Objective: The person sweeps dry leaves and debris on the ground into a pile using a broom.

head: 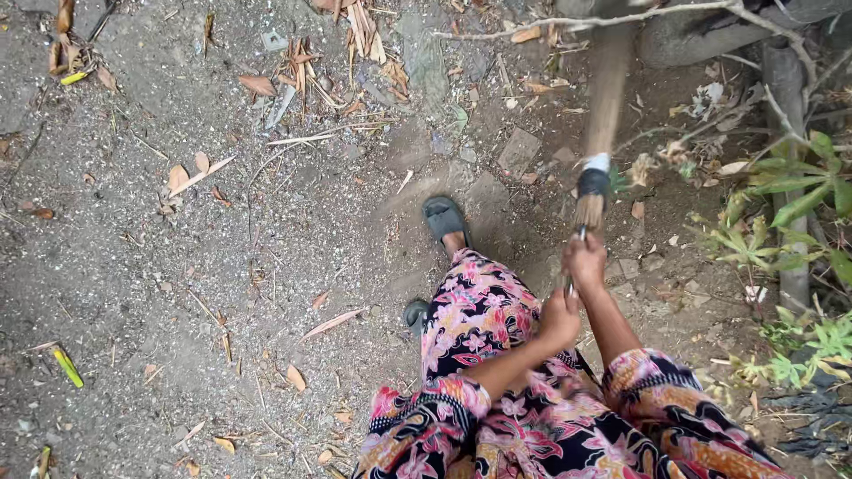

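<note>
I hold a broom (pixel 596 168) in both hands, out in front of me and a little to my right. My right hand (pixel 585 260) is wrapped tight around the thin handle just below the bound neck, and my left hand (pixel 559 319) is closed around the same handle right beneath it, the two fists nearly touching. Above my right hand the straw is tied with a dark band and a pale band, and from there the bristles fan upward toward the top edge of the ground in view, blurred in the picture. Their tips reach a patch of brown dirt near a dry twig (pixel 603 18) that lies across the top right.

Under the handle I see my flowered dress (pixel 484 319), pink and black, with matching sleeves down both forearms. My foot in a dark sandal (pixel 444 217) stands on the ground just left of the broom's neck, and the toe of my other sandal (pixel 415 313) shows at the hem.

The ground (pixel 177 266) is grey, gritty dirt. Dry brown leaves (pixel 302 66) and splinters of stalk lie scattered over its top edge and left half, with a long one (pixel 330 324) near my dress. A yellow-green scrap (pixel 67 366) lies by the left edge. Green weeds (pixel 790 200) grow along the right edge, beside a stem (pixel 785 89).
</note>
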